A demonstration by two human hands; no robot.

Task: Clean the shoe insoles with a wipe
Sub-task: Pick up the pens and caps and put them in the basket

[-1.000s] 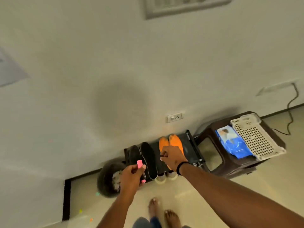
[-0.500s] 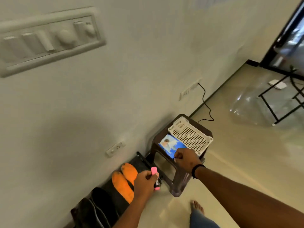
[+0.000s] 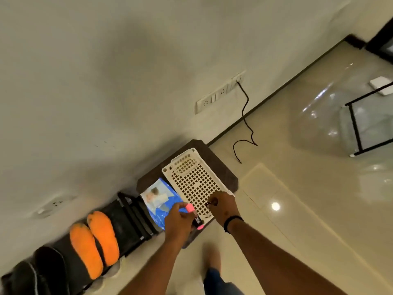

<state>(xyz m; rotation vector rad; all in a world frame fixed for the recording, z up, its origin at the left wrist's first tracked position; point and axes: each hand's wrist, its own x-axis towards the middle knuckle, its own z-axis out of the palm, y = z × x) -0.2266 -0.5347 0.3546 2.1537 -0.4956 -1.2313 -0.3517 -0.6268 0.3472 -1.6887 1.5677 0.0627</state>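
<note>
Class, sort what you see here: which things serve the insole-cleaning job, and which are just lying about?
Belong to the job:
blue wipes pack on the stool
orange insoles
black insoles
left hand
right hand

Just lying about:
white perforated basket
black cable
wall sockets
pink-capped marker, held in the left hand

Pale wall, glossy tiled floor, dark stool
</note>
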